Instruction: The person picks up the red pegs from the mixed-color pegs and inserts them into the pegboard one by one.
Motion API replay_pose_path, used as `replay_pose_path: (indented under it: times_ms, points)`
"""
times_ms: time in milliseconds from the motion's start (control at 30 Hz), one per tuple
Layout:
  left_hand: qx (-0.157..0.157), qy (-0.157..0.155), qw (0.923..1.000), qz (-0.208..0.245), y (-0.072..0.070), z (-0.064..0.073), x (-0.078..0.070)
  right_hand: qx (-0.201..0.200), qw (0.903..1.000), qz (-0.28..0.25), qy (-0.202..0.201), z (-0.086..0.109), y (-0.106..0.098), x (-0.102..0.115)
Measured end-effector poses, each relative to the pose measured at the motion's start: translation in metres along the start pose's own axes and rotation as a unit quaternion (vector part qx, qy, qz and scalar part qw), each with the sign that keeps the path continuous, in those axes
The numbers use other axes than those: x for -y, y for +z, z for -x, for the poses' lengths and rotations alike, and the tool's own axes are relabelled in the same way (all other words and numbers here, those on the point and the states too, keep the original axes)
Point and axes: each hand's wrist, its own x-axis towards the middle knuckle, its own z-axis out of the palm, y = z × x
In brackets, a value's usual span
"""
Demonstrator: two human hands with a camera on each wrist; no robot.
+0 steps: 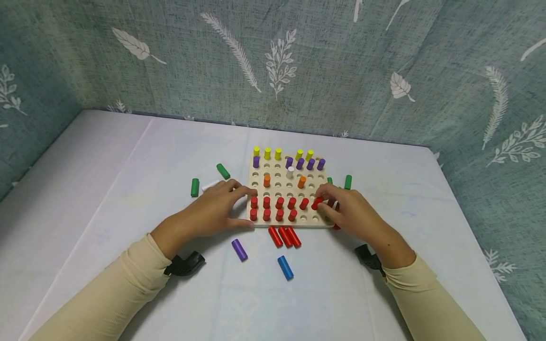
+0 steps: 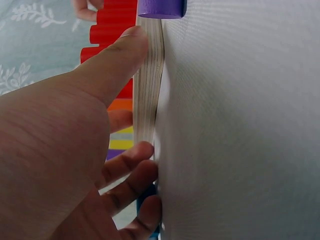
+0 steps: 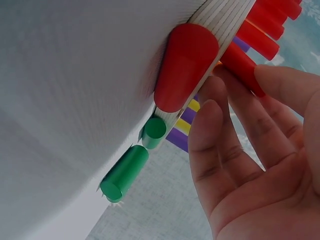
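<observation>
A pale wooden pegboard (image 1: 311,225) holds upright pegs: yellow (image 1: 267,153) along the back, purple (image 1: 300,164) in front of them, a white one (image 1: 290,172), orange ones (image 1: 267,181), and two red rows at the front. My right hand (image 1: 356,215) pinches a red peg (image 3: 242,67) between thumb and fingers at the right end of the rear red row. The peg leans a little, its lower end at the board; whether it is in a hole is hidden. My left hand (image 1: 215,210) rests against the board's left side, thumb (image 2: 125,55) touching the edge near the front corner, fingers spread.
Several loose pegs lie around the board: three red (image 1: 285,237), a purple (image 1: 240,250) and a blue (image 1: 285,268) in front, green (image 1: 195,187) and white (image 1: 210,185) at left. Another red peg (image 3: 187,65) and green pegs (image 3: 125,172) lie on the right side.
</observation>
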Motion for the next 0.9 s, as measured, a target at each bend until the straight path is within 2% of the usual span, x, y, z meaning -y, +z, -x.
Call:
replay_pose_path:
  times_ms: [533,733,900]
  points:
    - [0.0,0.0,1.0,-0.002,-0.0001,0.0006,-0.0003,0.005,0.9997,0.018,-0.015,-0.0004,0.0013,-0.0007]
    - [-0.001,-0.004,1.0,-0.002,0.0008,0.0003,-0.0009,0.004,0.9998,-0.003,-0.018,0.0012,-0.0015,-0.002]
    - [-0.001,-0.005,1.0,0.001,0.0009,0.0005,-0.0004,-0.017,0.9992,-0.019,-0.031,0.0028,-0.0068,-0.0048]
